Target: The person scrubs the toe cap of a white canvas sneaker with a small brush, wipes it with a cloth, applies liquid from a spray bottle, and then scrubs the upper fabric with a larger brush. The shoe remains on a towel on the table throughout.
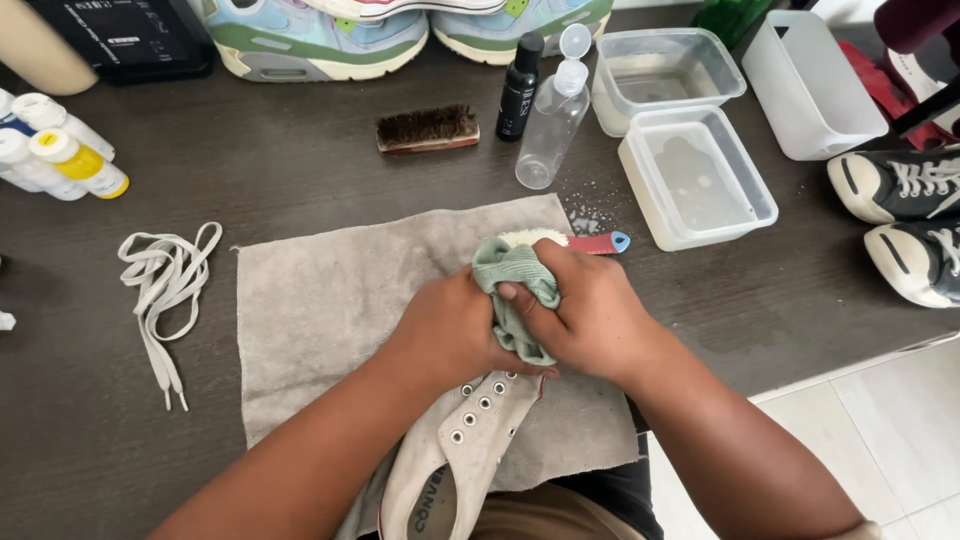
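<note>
Your left hand (450, 325) clamped the pale sneaker (465, 440) steady while your right hand's (590, 315) grip pressed the green cloth (515, 290) onto its toe.

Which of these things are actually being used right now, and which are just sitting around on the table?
In use:
- left hand steadying the white shoe
- right hand pressing the green cloth on the shoe
- grey towel under the shoe

Lying about:
- laces
- brown brush
- red-handled brush
- spray bottle
- black bottle
- two tubs
- paint bottles
- black shoes
- colourful sneakers
</note>
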